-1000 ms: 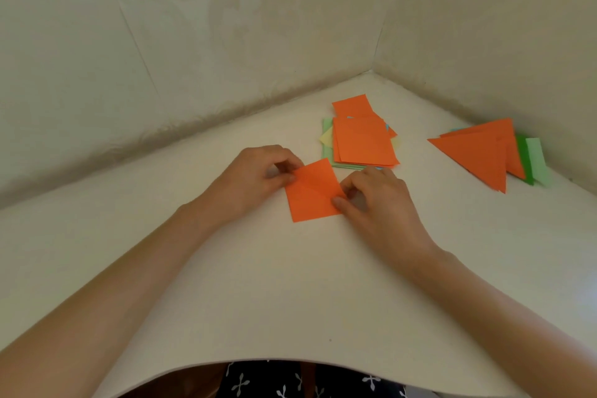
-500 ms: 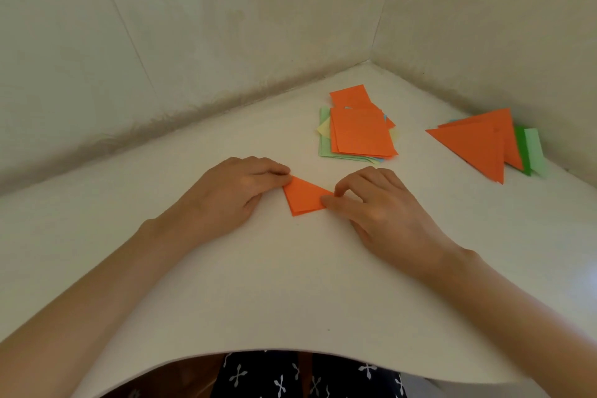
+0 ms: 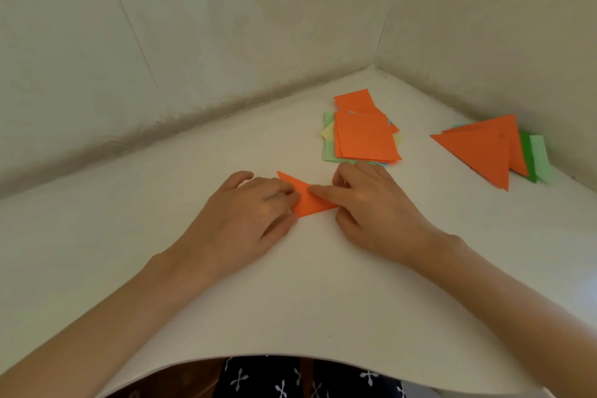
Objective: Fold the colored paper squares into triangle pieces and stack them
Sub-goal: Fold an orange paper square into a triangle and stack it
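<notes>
Fingertips of the left hand (image 3: 250,215) and the right hand's (image 3: 374,203) straight forefinger press an orange triangle (image 3: 307,202) flat at table (image 3: 290,294) centre, paper squares (image 3: 365,139) at one o'clock, stacked triangles (image 3: 478,152) at two.

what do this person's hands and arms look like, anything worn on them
Both forearms are bare as far as the view shows, no sleeves. The left hand and right hand show no ring, watch, bracelet or glove. At the bottom edge, dark fabric with small white cross marks shows, likely clothing.
</notes>
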